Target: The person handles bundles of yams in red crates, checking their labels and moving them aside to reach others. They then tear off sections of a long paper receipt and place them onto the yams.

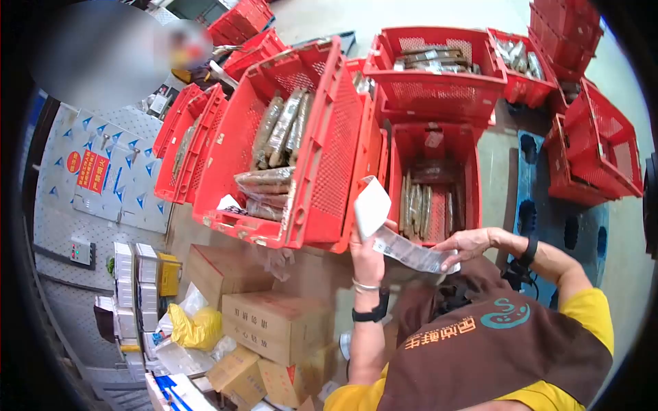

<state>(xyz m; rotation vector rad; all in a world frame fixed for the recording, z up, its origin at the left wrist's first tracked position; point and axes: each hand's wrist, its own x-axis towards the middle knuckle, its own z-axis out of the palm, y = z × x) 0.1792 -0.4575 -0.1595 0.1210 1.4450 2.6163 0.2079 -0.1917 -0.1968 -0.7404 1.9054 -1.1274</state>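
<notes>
My left hand [369,255] is closed around a white roll of labels [373,207]. A printed strip of labels [414,254] runs from the roll across to my right hand [469,244], whose fingers pinch its far end. Both hands are above the near edge of a deep red crate [471,161] with long, plastic-wrapped brown packs [416,209] inside. Left of my left hand stands another red crate [322,185], tilted in view, filled with similar long wrapped packs [282,130].
More red crates [439,89] stand beyond, some holding wrapped packs. A blue pallet [526,164] lies at right with red crates [603,137] beside it. Cardboard boxes [271,325] and a yellow bag [195,327] are at lower left. Another person [188,58] is partly visible at top left.
</notes>
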